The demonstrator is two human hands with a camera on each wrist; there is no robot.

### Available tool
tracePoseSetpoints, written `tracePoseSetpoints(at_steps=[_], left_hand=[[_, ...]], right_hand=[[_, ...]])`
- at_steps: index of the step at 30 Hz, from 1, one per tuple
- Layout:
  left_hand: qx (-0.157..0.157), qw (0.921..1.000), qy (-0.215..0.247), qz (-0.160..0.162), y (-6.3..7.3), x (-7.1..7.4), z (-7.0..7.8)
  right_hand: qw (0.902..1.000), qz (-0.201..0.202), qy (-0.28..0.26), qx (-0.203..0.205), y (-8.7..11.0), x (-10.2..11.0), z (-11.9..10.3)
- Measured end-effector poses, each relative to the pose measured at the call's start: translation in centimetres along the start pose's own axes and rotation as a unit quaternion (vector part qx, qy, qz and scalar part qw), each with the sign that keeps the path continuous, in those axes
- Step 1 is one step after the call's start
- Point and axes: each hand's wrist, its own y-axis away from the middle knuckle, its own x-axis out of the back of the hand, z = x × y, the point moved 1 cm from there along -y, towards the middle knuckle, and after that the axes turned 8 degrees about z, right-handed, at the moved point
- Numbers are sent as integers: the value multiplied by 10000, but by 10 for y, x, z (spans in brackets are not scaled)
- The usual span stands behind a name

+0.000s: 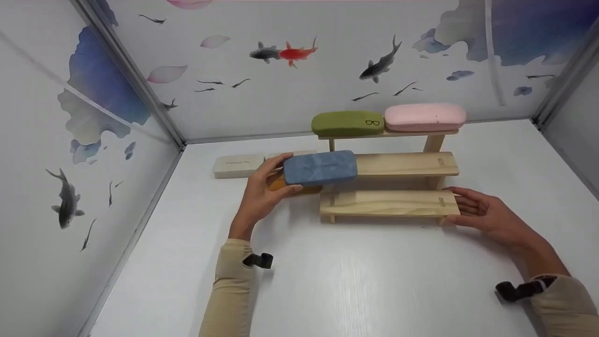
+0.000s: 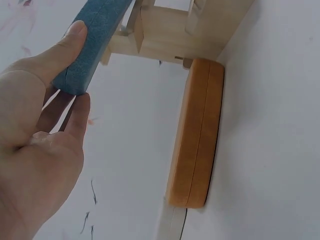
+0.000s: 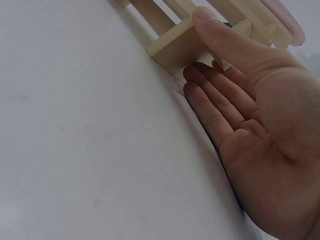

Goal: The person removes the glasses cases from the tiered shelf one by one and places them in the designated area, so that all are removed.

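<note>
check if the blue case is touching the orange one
Apart: the left wrist view shows pale background in a clear gap between the blue case and the orange case.

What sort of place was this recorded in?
Probably a small recording booth or enclosed workstation: a white table walled in by fish-printed panels, with metal framing at the corners. A small wooden rack stands on the table.

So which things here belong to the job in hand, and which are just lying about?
Likely in the job: blue case, in the left grip; three-tier wooden rack, right grip at its lowest tier; green glasses case and pink case on top.
Lying about, perhaps waiting: orange case, two pale cases.
</note>
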Motion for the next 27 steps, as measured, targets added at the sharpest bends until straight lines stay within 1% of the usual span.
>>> tracePoseSetpoints(at_steps=[3, 6, 10, 17, 21, 27], left_hand=[[83, 9999, 53, 93, 2, 9, -6], [146, 9995, 71, 254, 3, 17, -12], [226, 9987, 5, 452, 5, 29, -20], [538, 9961, -153, 675, 10, 45, -32], [668, 9950, -208, 719, 16, 55, -42], [863, 9935, -283, 681, 25, 74, -53]], right_hand=[[10000, 20, 3, 37, 0, 0, 0], [10000, 15, -40, 76, 0, 0, 0], [9999, 3, -70, 77, 0, -1, 0], [9997, -13, -110, 226, -2, 1, 2], [9997, -29, -118, 232, -1, 1, 2], [9998, -20, -66, 182, -1, 1, 1]])
